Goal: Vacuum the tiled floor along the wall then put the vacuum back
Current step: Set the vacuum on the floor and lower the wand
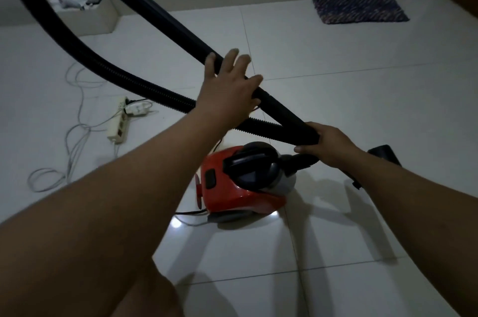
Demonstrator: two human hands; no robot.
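Grip of left hand (230, 83) (mid-tube) and right hand (333, 146) (lower end) wraps the black wand (168, 19) above the red canister vacuum (232, 187); a yank could tauten the ribbed hose (124, 83) and tip the canister.

We stand in a home room: white floor tiles (336, 109), a doormat (360, 8), a power strip (119, 122), a red vacuum (232, 187).

Two bare forearms with bare wrists. Left hand (227, 86), up-left of the red vacuum body (232, 187), and right hand (332, 147), just right of it, are both bare. A rounded bare limb, maybe a knee, shows dimly below the vacuum body.
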